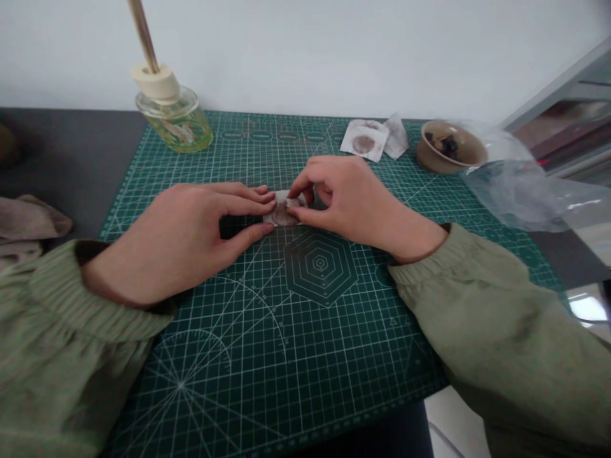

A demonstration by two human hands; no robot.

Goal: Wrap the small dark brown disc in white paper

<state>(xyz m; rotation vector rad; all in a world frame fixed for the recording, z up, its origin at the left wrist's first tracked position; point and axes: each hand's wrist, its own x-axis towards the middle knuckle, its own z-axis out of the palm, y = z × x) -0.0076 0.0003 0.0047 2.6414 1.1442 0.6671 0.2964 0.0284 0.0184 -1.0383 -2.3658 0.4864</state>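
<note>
A small white packet (285,213) with a round brown patch lies on the green cutting mat (305,331), just above a printed hexagon. My left hand (186,235) pinches its left edge between thumb and fingertips. My right hand (351,203) pinches its right and top edge, fingers curled over it. Both hands rest on the mat, and both sleeves are olive green.
A glass reed diffuser (174,114) stands at the mat's back left. Two more white packets (370,138) lie at the back right, beside a brown bowl (449,149) holding dark bits. A clear plastic bag (525,184) lies at the right. Beige cloth (26,222) sits at the left.
</note>
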